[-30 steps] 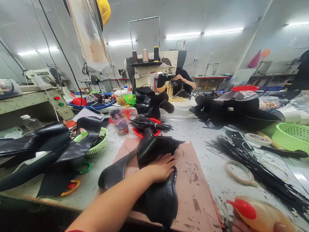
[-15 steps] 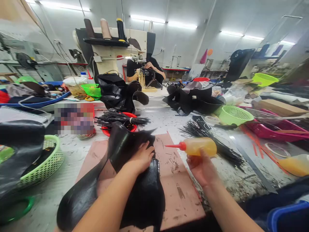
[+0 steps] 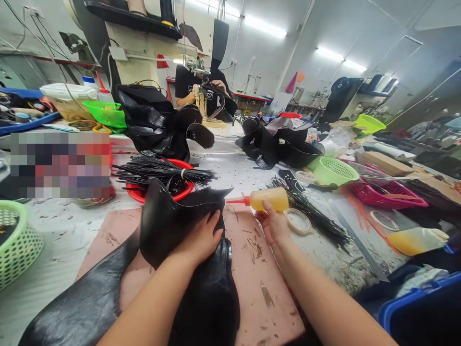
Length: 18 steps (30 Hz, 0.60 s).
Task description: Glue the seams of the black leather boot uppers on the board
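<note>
Black leather boot pieces [image 3: 205, 288] lie over a pinkish board [image 3: 252, 269] in front of me. My left hand [image 3: 201, 238] rests on the leather with its fingers spread over the upper part, near the edge. In my right hand [image 3: 273, 223] is a squeeze bottle [image 3: 272, 199] of yellow liquid with a red nozzle. The bottle lies level, its nozzle pointing left, and the tip is close to the leather's right edge; whether it touches is unclear.
Behind the leather, a bundle of black strips [image 3: 162, 172] lies over a red bowl [image 3: 135, 193]. More strips [image 3: 313, 211], a tape roll [image 3: 298, 221] and a green basket [image 3: 334, 170] are at right. A person [image 3: 219, 86] sits at a sewing machine [image 3: 158, 53].
The bottle in my right hand has moved left, its nozzle now by the leather's edge. The leather's upper part has shifted left with my left hand on it. The view has turned.
</note>
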{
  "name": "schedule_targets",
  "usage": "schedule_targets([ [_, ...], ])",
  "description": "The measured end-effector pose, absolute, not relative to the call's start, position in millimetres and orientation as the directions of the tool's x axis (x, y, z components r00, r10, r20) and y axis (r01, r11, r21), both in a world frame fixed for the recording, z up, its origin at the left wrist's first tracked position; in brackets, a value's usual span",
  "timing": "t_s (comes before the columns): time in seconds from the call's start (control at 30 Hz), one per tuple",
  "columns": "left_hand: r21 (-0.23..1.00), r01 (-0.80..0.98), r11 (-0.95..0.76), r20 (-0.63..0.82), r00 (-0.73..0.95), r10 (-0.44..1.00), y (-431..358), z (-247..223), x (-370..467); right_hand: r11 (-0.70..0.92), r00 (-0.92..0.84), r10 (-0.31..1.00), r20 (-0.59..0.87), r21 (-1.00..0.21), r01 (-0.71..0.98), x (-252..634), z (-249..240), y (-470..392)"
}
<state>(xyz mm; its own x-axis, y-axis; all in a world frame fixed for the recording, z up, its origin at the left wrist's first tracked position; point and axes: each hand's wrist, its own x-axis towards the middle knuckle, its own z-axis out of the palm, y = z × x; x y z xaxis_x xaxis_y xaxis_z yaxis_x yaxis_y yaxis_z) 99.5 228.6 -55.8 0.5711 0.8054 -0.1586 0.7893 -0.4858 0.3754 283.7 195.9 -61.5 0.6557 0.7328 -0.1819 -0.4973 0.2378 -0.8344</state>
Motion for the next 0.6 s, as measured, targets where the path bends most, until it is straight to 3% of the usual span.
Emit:
schedule_targets([
  [0.6, 0.324, 0.795, -0.513, -0.137, 0.576, 0.806, 231, -68, 101, 0.218, 0.714, 0.694, -0.095, -0.917, -0.335, 285, -74, 217],
])
